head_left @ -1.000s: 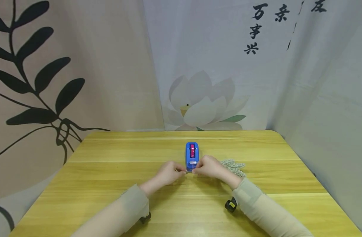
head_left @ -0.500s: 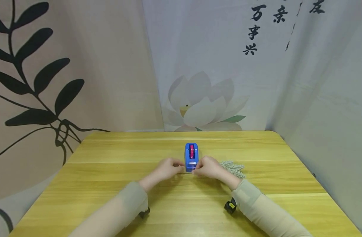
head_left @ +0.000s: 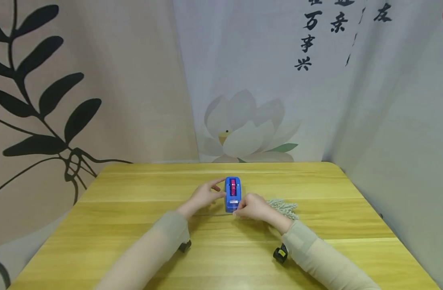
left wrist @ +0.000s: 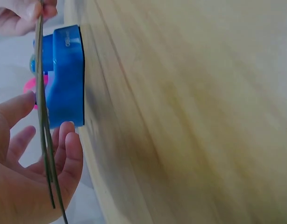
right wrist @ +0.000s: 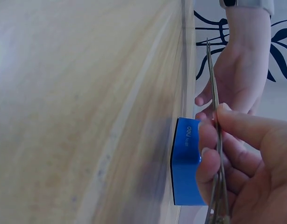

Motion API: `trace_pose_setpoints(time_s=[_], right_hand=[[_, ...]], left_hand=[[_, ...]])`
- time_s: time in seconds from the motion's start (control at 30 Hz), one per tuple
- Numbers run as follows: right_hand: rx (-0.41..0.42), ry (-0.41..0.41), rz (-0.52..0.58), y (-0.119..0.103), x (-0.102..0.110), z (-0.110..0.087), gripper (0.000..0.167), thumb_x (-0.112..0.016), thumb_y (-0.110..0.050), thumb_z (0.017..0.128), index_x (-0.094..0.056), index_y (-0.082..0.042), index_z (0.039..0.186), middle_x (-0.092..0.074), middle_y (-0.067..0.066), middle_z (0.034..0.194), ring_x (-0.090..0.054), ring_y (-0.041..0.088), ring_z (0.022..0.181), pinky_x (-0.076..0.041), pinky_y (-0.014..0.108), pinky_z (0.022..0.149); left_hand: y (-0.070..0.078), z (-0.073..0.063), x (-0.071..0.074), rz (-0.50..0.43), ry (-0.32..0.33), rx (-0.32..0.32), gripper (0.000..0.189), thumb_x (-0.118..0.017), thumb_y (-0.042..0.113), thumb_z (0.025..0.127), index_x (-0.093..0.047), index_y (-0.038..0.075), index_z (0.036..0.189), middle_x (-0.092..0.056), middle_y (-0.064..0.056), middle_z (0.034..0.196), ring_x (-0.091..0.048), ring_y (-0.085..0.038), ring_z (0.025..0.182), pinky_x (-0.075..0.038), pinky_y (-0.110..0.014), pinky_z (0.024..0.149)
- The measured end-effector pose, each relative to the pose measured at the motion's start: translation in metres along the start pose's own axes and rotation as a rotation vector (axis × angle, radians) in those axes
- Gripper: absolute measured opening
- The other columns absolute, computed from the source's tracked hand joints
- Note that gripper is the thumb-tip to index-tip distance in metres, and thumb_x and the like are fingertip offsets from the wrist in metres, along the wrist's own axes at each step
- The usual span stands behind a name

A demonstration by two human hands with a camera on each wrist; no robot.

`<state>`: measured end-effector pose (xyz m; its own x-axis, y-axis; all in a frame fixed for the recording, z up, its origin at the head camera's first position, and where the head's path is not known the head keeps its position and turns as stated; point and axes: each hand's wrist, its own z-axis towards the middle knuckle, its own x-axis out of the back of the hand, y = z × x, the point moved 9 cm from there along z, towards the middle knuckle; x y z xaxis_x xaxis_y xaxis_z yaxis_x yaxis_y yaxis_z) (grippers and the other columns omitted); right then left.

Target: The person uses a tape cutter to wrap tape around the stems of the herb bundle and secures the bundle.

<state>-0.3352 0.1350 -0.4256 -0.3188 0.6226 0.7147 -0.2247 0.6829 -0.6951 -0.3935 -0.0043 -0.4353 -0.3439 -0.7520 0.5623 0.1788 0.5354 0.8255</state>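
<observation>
So the tape dispenser point(head_left: 227, 197) was shiny blue with a hot-pink reel point(head_left: 233, 187), sitting toward the counter's point(head_left: 235, 249) far side — left hand point(head_left: 205, 194) at its left, fingers spread. Right hand point(head_left: 254, 207) pinched skinny olive stems point(left wrist: 41, 88) at its near end — pale-green fluffy heads point(head_left: 283, 207) off right.

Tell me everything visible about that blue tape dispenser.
The blue tape dispenser looks like glossy plastic, with pale lettering, a dark base edge, a pinkish-red wheel in its top slot and a white label. It stands upright on the table, its length running front to back. The left hand is at its left side, the right hand by its near end; contact is unclear.
</observation>
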Motion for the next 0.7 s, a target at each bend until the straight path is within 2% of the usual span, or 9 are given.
trace_pose_setpoints(time_s=[0.33,0.53,0.7], right_hand=[[0.005,-0.002,-0.014,0.003,-0.002,0.001,0.023,-0.074,-0.020,0.086,-0.073,-0.006,0.068,-0.064,-0.003,0.059,-0.046,0.008,0.048,-0.036,0.022,0.047],[0.009,-0.004,-0.026,0.002,-0.002,0.001,0.023,-0.075,-0.021,0.086,-0.074,-0.007,0.068,-0.065,-0.003,0.060,-0.048,0.008,0.049,-0.037,0.022,0.048],[0.012,-0.006,-0.021,0.002,-0.002,0.001,0.023,-0.075,-0.021,0.086,-0.073,-0.007,0.068,-0.064,-0.003,0.059,-0.047,0.008,0.048,-0.036,0.022,0.047]], left_hand=[[-0.007,0.016,-0.004,-0.007,-0.016,0.029,0.061,-0.069,0.027,0.092,-0.043,0.025,0.147,-0.059,-0.014,0.114,-0.061,-0.026,0.080,-0.052,-0.033,0.065],[-0.010,0.019,-0.005,-0.017,-0.023,0.043,0.056,-0.068,0.026,0.092,-0.048,0.028,0.144,-0.059,-0.012,0.112,-0.060,-0.026,0.080,-0.051,-0.032,0.064],[-0.006,0.019,-0.006,-0.020,-0.036,0.026,0.058,-0.070,0.024,0.091,-0.048,0.024,0.144,-0.059,-0.012,0.110,-0.060,-0.026,0.082,-0.051,-0.034,0.066]])
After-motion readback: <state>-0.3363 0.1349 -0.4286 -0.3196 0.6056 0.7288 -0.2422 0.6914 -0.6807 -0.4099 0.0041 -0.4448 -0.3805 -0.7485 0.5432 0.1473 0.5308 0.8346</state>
